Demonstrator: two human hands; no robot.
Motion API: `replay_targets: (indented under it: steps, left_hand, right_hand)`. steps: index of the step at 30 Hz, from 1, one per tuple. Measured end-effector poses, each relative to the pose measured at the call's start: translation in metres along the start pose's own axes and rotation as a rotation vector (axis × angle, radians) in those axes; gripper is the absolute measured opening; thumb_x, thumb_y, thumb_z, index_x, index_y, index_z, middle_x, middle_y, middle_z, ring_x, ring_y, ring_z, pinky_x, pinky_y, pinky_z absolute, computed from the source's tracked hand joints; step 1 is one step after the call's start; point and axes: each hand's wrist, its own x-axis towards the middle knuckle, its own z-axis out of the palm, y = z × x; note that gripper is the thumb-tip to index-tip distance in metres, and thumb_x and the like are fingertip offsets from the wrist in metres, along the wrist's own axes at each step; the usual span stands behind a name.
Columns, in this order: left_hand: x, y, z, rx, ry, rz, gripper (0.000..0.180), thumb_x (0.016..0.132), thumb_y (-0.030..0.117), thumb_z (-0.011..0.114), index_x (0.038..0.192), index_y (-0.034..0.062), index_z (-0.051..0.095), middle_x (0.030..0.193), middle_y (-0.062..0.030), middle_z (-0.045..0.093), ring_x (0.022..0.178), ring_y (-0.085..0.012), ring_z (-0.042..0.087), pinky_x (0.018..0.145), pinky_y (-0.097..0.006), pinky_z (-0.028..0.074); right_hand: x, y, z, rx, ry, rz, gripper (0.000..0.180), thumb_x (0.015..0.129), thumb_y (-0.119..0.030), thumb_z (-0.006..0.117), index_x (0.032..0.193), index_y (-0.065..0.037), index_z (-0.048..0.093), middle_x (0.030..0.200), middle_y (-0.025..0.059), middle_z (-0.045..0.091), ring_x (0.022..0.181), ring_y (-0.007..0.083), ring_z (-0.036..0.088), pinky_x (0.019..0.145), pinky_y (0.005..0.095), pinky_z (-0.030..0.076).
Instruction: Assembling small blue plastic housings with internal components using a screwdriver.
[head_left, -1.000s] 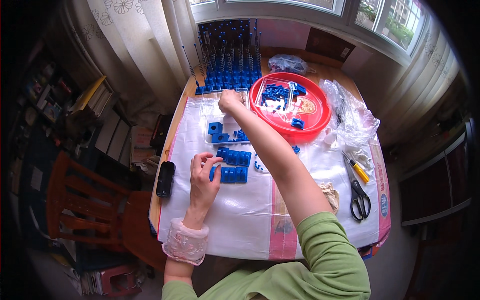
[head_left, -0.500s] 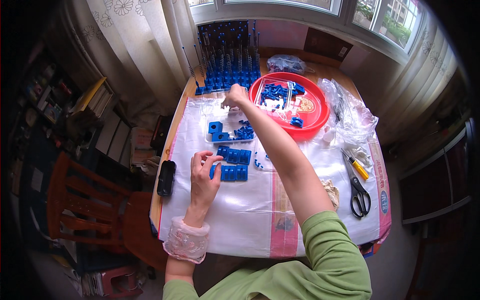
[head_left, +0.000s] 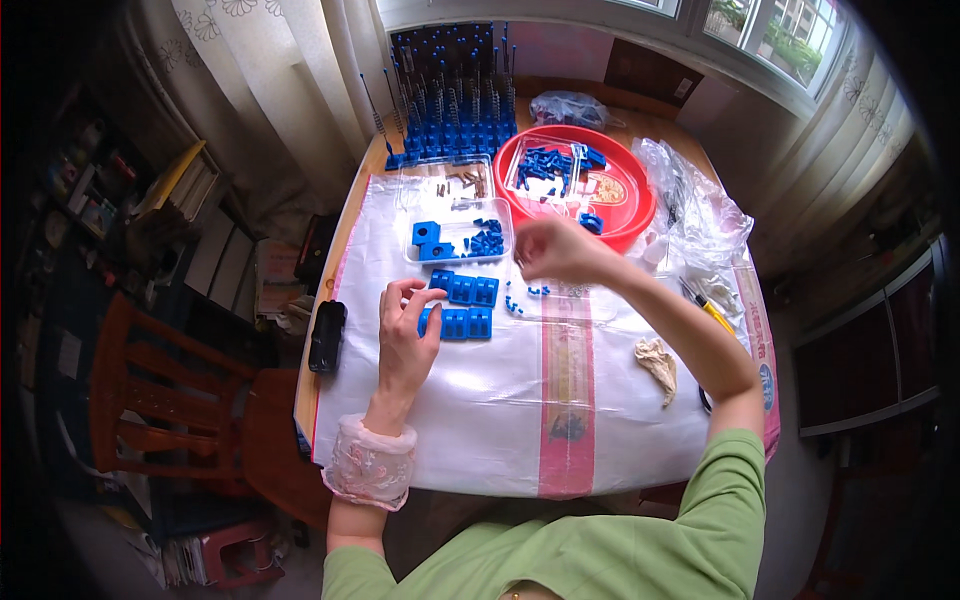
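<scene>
Two short rows of blue plastic blocks [head_left: 464, 290] lie on the white table cover. My left hand [head_left: 404, 330] rests at their left end, thumb and index finger apart beside the blocks. Over the area right of the clear tray hovers my right hand [head_left: 560, 250], slightly blurred, its fingers curled together; whatever they may hold is hidden. That clear tray [head_left: 415, 255] contains blue square blocks and small blue pieces. Behind it, another clear tray [head_left: 420, 192] has small brass-coloured pins in it. Tiny blue pieces [head_left: 513, 300] lie scattered below my right hand.
A red round basin [head_left: 640, 215] holds more blue parts. Blue bases with upright spring-wrapped rods [head_left: 445, 130] crowd the back left. Crumpled clear plastic [head_left: 700, 200], a yellow-handled tool [head_left: 717, 316] and a beige cloth [head_left: 655, 368] lie rightward; a black case [head_left: 328, 336] sits at the left edge.
My right hand has pulled back from the tray of brass-coloured pins, toward me and rightward, uncovering that tray. My left hand stays beside the blue blocks. The view has tilted slightly.
</scene>
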Motion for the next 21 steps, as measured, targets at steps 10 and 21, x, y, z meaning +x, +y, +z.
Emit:
replay_targets:
  steps: [10, 21]
  left_hand:
    - [-0.001, 0.006, 0.005, -0.024, -0.052, 0.054, 0.019, 0.089, -0.001, 0.076, 0.106, 0.0085, 0.074, 0.116, -0.0102, 0.059, 0.101, -0.0249, 0.061, 0.084, -0.035, 0.055]
    - [-0.003, 0.017, 0.003, -0.125, -0.100, 0.075, 0.017, 0.090, -0.002, 0.074, 0.104, 0.0063, 0.074, 0.112, -0.0111, 0.063, 0.103, -0.0273, 0.066, 0.086, -0.036, 0.055]
  right_hand:
    - [-0.128, 0.006, 0.055, -0.063, 0.057, -0.035, 0.018, 0.078, 0.001, 0.071, 0.096, 0.003, 0.066, 0.076, 0.0132, 0.061, 0.070, 0.0265, 0.062, 0.067, 0.0386, 0.051]
    - [-0.147, 0.015, 0.062, -0.039, 0.087, 0.027, 0.027, 0.084, 0.000, 0.073, 0.110, -0.002, 0.068, 0.100, 0.0101, 0.062, 0.080, 0.0204, 0.064, 0.076, 0.0344, 0.054]
